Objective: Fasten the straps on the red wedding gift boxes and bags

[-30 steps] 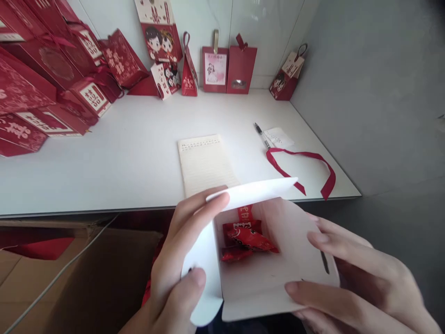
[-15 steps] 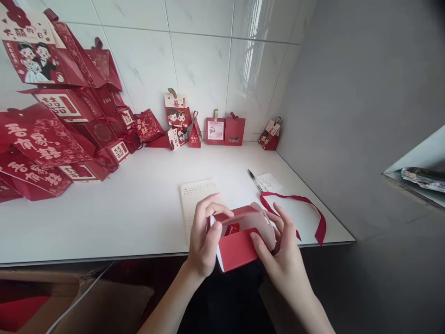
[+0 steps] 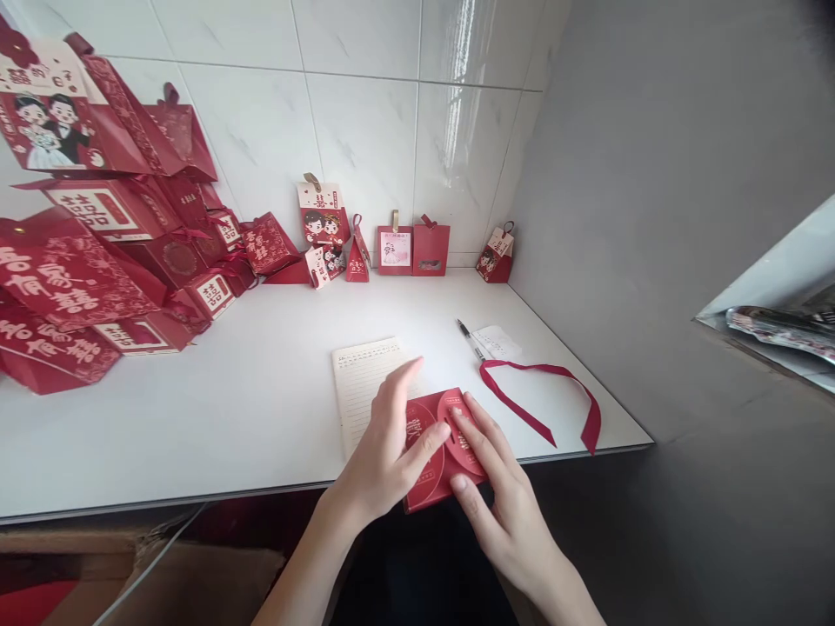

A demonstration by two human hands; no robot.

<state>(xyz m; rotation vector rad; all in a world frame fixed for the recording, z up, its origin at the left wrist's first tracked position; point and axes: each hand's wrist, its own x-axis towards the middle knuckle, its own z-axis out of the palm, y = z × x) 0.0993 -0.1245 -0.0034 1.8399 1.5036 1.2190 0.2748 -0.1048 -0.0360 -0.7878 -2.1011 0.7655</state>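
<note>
A small red gift box with gold print is between my hands at the table's front edge. Its two rounded top flaps lie folded inward, and a small slot shows in the right flap. My left hand grips the box from the left, thumb pressing on the left flap and fingers raised along the far side. From the right, my right hand holds it, with fingers lying over the right flap and the thumb on the near side. The box's inside is hidden.
A lined notepad lies behind my left hand. To the right are a pen, a slip of paper and a dark red ribbon. Many red wedding boxes are stacked at the left; several more stand along the tiled wall.
The box stood open with its inside showing; now both rounded flaps are folded down over the top. My hands have shifted onto the flaps, and the camera view has moved slightly.
</note>
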